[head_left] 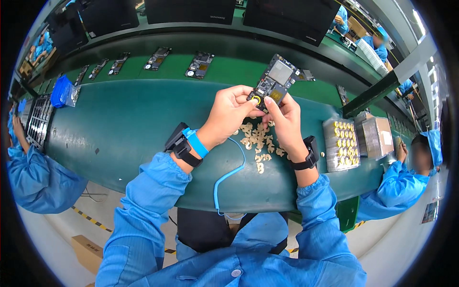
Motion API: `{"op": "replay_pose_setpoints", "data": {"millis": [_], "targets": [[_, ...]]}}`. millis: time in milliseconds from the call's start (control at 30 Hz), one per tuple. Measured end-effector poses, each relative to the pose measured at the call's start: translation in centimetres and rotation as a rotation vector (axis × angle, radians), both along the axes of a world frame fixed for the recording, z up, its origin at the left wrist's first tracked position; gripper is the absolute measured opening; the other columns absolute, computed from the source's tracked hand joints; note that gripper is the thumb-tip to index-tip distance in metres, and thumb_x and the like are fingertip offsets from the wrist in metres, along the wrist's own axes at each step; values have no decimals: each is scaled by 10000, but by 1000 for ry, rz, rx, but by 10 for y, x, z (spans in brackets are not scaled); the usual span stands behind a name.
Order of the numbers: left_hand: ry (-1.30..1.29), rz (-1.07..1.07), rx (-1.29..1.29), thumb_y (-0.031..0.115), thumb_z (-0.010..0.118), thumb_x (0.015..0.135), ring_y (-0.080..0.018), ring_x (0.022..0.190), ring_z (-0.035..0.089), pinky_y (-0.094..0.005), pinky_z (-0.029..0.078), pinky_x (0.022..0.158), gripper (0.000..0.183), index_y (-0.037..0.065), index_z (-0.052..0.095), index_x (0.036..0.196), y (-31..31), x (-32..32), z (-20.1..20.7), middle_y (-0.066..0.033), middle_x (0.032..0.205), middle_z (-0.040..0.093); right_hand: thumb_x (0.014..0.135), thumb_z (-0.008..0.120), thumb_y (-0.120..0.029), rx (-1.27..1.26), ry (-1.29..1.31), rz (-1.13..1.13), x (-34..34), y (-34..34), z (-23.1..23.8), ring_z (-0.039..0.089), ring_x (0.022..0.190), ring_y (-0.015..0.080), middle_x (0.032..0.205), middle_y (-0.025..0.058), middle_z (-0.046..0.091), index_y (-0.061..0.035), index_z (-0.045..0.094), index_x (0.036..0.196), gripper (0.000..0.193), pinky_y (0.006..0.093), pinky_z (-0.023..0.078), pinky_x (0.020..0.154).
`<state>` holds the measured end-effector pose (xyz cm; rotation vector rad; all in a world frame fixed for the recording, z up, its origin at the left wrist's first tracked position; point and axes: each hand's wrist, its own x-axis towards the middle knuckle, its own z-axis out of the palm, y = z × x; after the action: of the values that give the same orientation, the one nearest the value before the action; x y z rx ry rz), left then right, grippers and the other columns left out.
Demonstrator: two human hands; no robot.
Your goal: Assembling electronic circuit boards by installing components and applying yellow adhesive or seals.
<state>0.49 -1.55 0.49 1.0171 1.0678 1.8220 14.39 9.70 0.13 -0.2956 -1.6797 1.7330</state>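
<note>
Both hands hold one dark circuit board (pixel 277 79) with a silver shield, raised above the green bench (pixel 124 119). My left hand (pixel 229 112) pinches the board's lower left corner, its thumb and forefinger at a small yellow ring-shaped part (pixel 257 100). My right hand (pixel 286 122) grips the lower right edge from below. Under the hands lies a loose pile of several small pale yellow parts (pixel 258 141). A blue wrist strap (pixel 196 142) with a coiled blue cord (pixel 229 174) sits on my left wrist, a black band on my right.
A clear tray of several yellow ring parts (pixel 344 143) and a stacked tray (pixel 375 136) stand at the right. More circuit boards (pixel 200 64) lie on the conveyor behind. A blue bag (pixel 61 91) lies far left. People in blue coats work on both sides.
</note>
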Motion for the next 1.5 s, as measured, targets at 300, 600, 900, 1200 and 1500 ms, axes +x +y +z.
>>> {"op": "replay_pose_setpoints", "data": {"millis": [300, 600, 900, 1200, 1500], "targets": [[137, 330, -158, 29, 614, 1015, -243, 1032, 731, -308, 611, 830, 429, -78, 483, 1409, 10, -13, -29, -216, 1277, 664, 965, 739, -107, 92, -234, -220, -19, 66, -4, 600, 652, 66, 838, 46, 712, 30, 665, 1161, 250, 227, 496, 556], [292, 379, -98, -28, 536, 988, -190, 907, 750, -285, 587, 716, 241, -56, 626, 1210, 6, -16, -37, -175, 1124, 722, 895, 742, -444, 809, -923, -889, -73, 171, 3, 715, 966, 475, 1026, 292, 726, 29, 721, 980, 481, 525, 588, 870], [333, 341, -88, -4, 524, 1015, -192, 844, 760, -298, 589, 679, 185, -59, 644, 1145, 12, -2, -39, -175, 1044, 745, 896, 670, -632, 474, -1272, -866, -61, 225, -17, 307, 1445, 621, 1568, 321, 378, -232, 455, 1568, 811, 672, 250, 1193], [356, 316, -77, -5, 531, 1018, -190, 815, 758, -293, 588, 667, 173, -50, 647, 1138, 14, -2, -31, -162, 1019, 746, 729, 861, -249, 328, -566, -816, -16, 259, -26, 599, 1253, 428, 1388, 279, 550, 28, 516, 1433, 831, 466, 494, 1053], [178, 8, -169, 157, 588, 1061, -147, 910, 731, -290, 587, 762, 227, -40, 646, 1157, 2, 6, -17, -123, 1082, 733, 855, 779, -106, -21, 13, -394, 14, 70, 10, 571, 1201, 239, 1341, 130, 545, -45, 434, 1487, 723, 426, 472, 1037]]}}
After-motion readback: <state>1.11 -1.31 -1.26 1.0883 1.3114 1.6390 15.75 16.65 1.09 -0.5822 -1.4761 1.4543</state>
